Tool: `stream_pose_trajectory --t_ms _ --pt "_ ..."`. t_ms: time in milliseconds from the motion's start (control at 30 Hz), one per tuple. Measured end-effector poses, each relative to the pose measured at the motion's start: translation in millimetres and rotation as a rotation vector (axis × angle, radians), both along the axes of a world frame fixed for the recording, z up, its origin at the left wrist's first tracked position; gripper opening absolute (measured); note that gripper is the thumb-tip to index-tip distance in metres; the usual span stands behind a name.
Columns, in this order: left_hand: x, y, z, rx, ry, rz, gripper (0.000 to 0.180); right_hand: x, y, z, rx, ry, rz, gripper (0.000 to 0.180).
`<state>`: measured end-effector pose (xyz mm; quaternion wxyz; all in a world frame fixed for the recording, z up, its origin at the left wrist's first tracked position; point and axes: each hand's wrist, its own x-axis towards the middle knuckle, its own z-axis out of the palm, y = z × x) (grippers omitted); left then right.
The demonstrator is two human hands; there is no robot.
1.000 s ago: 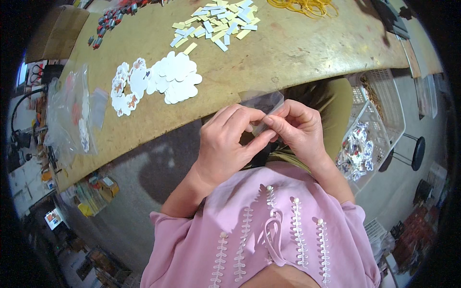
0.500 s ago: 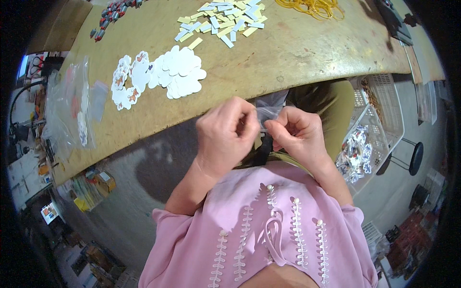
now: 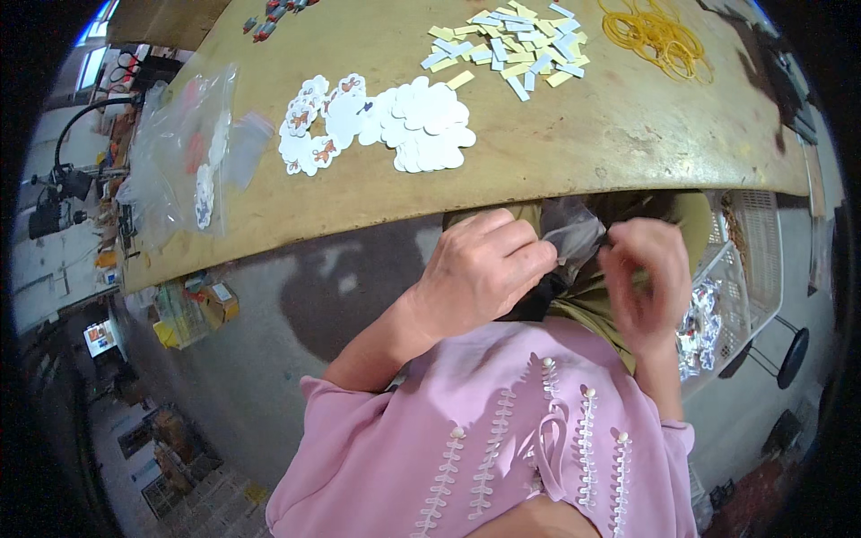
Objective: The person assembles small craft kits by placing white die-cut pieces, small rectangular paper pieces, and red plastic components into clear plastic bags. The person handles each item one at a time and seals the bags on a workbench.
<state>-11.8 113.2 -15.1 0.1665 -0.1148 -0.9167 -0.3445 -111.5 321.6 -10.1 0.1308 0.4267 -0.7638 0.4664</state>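
A small clear plastic bag (image 3: 577,235) is pinched in my left hand (image 3: 489,266), above my lap just off the table's front edge. The fingers of that hand are closed on the bag's left side. My right hand (image 3: 647,278) is beside the bag's right end, curled and smeared by motion. Whether it touches the bag or grips anything is unclear. On the table beyond lie a pile of white cloud-shaped cutouts (image 3: 426,125) and several printed ones (image 3: 312,154) to their left.
Yellow and pale blue strips (image 3: 516,45) and yellow rubber bands (image 3: 659,40) lie farther back on the table (image 3: 359,202). Large clear bags (image 3: 170,170) are at the left. White plastic baskets (image 3: 762,242) stand at the right, one with printed pieces (image 3: 700,327).
My right hand has moved right and its grip on the bag no longer shows clearly. My left hand still holds the bag. The whole view has shifted, so the table things appear farther right.
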Motion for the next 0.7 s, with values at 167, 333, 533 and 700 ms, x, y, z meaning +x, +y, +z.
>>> stream_pose_trajectory --t_ms 167,333,533,700 --pt "11.6 -13.9 17.0 -0.027 -0.048 -0.078 0.017 -0.3 1.0 16.4 0.354 -0.053 0.301 0.028" --pt "-8.0 -63.1 16.7 -0.167 0.066 0.223 0.029 -2.4 -0.4 8.7 0.326 -0.058 0.337 0.028" --pt "-41.3 -114.0 6.7 -0.175 -0.054 0.405 0.022 -0.2 4.0 -1.1 0.303 -0.122 0.317 0.029" --pt "-45.7 -118.7 10.9 -0.077 -0.103 0.452 0.014 -2.1 3.5 -8.5 0.264 -0.151 0.304 0.030"
